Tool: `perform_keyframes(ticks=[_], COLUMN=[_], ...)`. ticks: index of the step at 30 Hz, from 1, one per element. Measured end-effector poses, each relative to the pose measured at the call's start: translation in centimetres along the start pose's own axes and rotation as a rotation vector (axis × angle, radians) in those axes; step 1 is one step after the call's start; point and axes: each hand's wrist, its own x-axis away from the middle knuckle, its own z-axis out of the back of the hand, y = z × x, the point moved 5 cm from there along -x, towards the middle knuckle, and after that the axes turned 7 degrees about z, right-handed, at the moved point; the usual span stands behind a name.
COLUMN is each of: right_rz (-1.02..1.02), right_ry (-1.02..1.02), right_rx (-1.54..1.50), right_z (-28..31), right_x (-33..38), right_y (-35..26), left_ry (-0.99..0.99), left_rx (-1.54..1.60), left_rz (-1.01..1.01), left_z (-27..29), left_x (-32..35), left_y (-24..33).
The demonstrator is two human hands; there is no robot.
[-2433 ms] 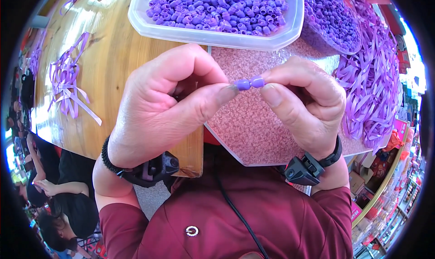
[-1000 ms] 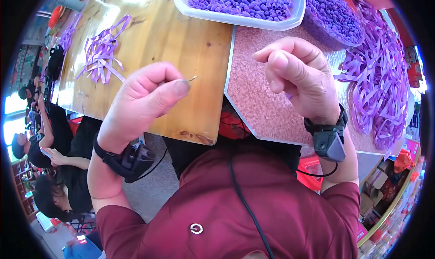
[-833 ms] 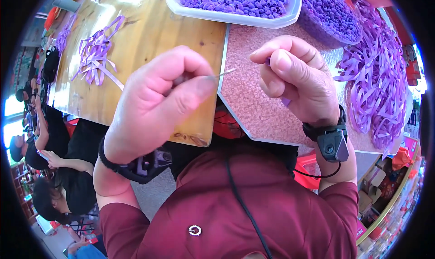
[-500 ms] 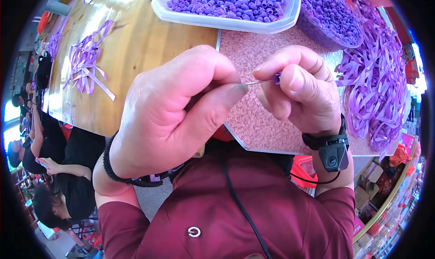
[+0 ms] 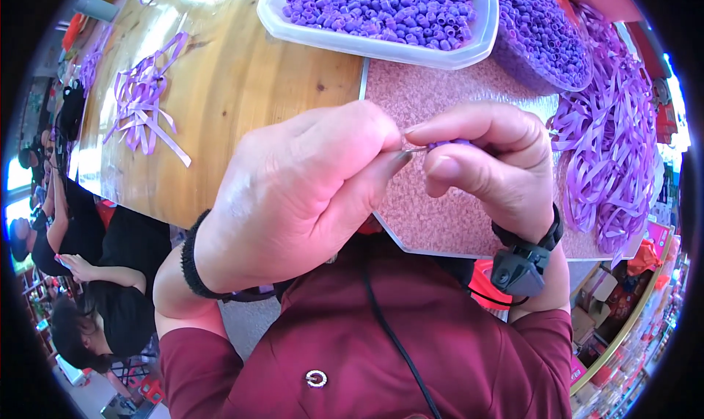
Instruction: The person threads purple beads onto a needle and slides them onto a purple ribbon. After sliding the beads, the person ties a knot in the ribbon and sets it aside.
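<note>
Far left, on wood: tangle of purple ribbons on the wooden tabletop, well apart from my hands.
Left hand: thumb and forefinger together, clamped on a thin rod, mostly hidden by my grip.
Beyond hands, middle: frosted tub, full of small purple beads.
Purple piece: between right forefinger above and thumb below, just right of my left fingertips; rod reaches toward it, whether inside I cannot tell.
Right hand: closed about that piece, forefinger and thumb tips themselves apart.
Right of the frosted tub: second tub, likewise full.
Far right: thick heap of purple ribbons, beside the second tub.
</note>
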Motion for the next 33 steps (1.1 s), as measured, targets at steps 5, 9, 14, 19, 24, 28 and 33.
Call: perform_keyframes(ticks=[5,9,14,19,24,28,33], right_rz=[0.086,0.171,0.055,0.087,0.086,0.099,0.066], right_ry=[-0.086,0.001,-0.001,-0.021,0.036,0.053,0.105], right_rx=[0.327,0.202,0.066,0.080,0.063,0.129,0.115], right_z=[0.0,0.4,0.7,1.1,1.2,1.3,1.2], right_x=[-0.2,-0.2,-0.3,-0.3,-0.8,-0.7,-0.7], right_y=[-0.7,0.0,0.1,-0.1,0.3,0.6,0.9], left_ry=[0.054,0.252,0.092,0.053,0.053,0.075,0.140], left_rx=[0.064,-0.011,-0.047,-0.012,0.107,0.107,0.110], left_rz=[0.028,-0.309,-0.337,-0.299,-0.226,-0.253,-0.201], left_z=[-0.5,-0.9,-0.7,-1.2,-1.0,-1.3,-1.2], left_x=[0.5,0.4,-0.6,-1.3,-1.8,-1.4,-1.2], left_y=[-0.4,-0.9,-1.3,-1.9,-3.0,-3.4,-3.5])
